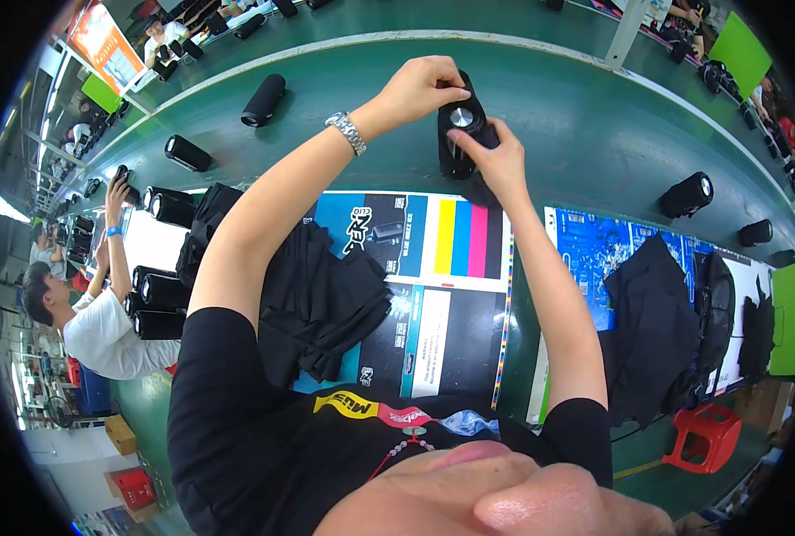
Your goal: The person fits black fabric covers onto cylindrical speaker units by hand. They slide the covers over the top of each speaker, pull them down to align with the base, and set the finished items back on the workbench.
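At the far middle, on the green bench, both my hands are on a black cylindrical speaker (452, 159) with a round silver end. My left hand (424, 85), with a metal watch at the wrist, has its fingers curled in at the speaker's far end. Against the near right side, my right hand (502, 165) grips it with the thumb laid across the body. Dark cloth (479, 191) hangs below my right hand; whether it wraps the speaker I cannot tell. A pile of black cloth pieces (326, 299) lies under my left arm.
Printed sheets (473, 237) cover the near bench. More black cloth (652, 330) lies at right. Loose speakers stand on the green surface (353, 188), including one at far left (264, 100) and one at right (687, 194). Several speakers (160, 290) cluster left, beside a co-worker (102, 335). A red stool (703, 438) stands lower right.
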Demonstrator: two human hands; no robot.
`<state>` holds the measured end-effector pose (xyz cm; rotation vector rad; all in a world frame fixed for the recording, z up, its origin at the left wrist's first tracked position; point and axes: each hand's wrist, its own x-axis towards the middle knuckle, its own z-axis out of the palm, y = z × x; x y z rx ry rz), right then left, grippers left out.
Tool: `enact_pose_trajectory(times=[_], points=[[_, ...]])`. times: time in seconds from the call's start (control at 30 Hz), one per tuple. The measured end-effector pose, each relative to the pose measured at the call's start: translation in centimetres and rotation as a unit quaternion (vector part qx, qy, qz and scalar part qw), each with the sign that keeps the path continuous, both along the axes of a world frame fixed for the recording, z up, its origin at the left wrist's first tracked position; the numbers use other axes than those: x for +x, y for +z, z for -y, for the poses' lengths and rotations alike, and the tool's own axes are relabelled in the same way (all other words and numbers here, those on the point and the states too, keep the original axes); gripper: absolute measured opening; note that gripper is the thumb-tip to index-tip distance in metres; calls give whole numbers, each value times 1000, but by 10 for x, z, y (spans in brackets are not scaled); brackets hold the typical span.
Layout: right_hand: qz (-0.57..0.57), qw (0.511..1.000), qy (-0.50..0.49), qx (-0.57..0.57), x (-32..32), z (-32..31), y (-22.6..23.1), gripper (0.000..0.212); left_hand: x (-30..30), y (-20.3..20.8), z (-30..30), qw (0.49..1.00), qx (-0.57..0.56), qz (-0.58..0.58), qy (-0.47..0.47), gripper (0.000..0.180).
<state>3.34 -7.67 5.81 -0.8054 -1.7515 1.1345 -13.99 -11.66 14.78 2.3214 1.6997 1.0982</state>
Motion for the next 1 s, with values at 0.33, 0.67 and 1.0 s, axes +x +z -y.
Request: enact_pose_trajectory(times=[0.33,0.67,1.0], points=[[105,993,20,56,18,-8,12,72,16,1,22,996,38,-57,55,18],[96,993,-57,-48,56,-88,19,17,21,-29,1,863,20,484,142,35],[-148,966,-33,-208,-27,-82,4,36,84,-93,-35,752,35,656,57,60]])
